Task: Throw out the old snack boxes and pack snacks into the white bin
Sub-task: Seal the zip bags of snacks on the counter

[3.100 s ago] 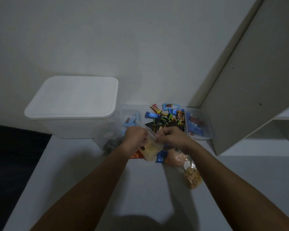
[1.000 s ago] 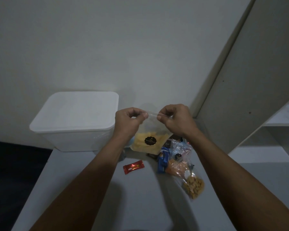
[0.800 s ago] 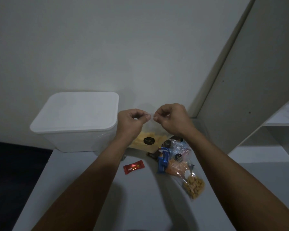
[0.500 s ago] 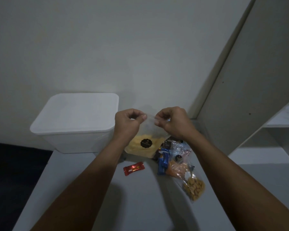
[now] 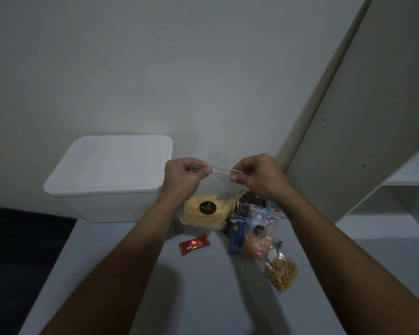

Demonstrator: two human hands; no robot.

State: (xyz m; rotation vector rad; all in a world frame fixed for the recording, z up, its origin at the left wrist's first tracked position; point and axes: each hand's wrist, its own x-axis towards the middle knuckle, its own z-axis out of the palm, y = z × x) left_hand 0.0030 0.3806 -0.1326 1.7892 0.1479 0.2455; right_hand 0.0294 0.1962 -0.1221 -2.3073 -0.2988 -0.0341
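We pinch the clear bag of yellow snacks [image 5: 207,209] by its top strip, left hand [image 5: 184,177] and right hand [image 5: 259,176], white bin [image 5: 107,189] at nine o'clock.

We cannot read the print on the black label [image 5: 207,208] of the yellow snack bag [image 5: 205,213]. Our right wrist hides much of the wrapper pile [image 5: 249,209] behind it, and our left forearm covers a dark item [image 5: 176,228] on the tabletop [image 5: 203,286]. The shelf unit [image 5: 406,180] is cut off at the right edge.
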